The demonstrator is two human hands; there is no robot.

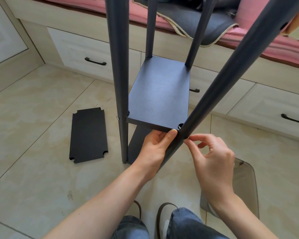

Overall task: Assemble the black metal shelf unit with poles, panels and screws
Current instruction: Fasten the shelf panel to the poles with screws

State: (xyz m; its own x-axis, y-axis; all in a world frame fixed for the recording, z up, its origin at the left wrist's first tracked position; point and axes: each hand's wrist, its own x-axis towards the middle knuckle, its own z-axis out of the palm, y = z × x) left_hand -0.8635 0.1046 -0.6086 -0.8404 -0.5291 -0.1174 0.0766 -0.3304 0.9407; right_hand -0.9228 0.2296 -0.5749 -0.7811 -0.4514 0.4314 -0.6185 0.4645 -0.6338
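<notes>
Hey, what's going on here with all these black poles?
A person is putting together a black shelf unit on a tiled floor. Four poles stand upright with one panel already set between them. The left hand holds that panel's near edge beside the near right pole, while the right hand pinches something small, likely a screw, against that pole at panel height. The near left pole already shows a screw there. A spare panel lies flat on the floor to the left.

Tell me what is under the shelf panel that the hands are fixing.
Under the raised shelf panel a lower black panel shows near the floor, partly visible between the front poles. Most of it is covered by the upper panel and the left hand, so its fixings cannot be seen.
</notes>
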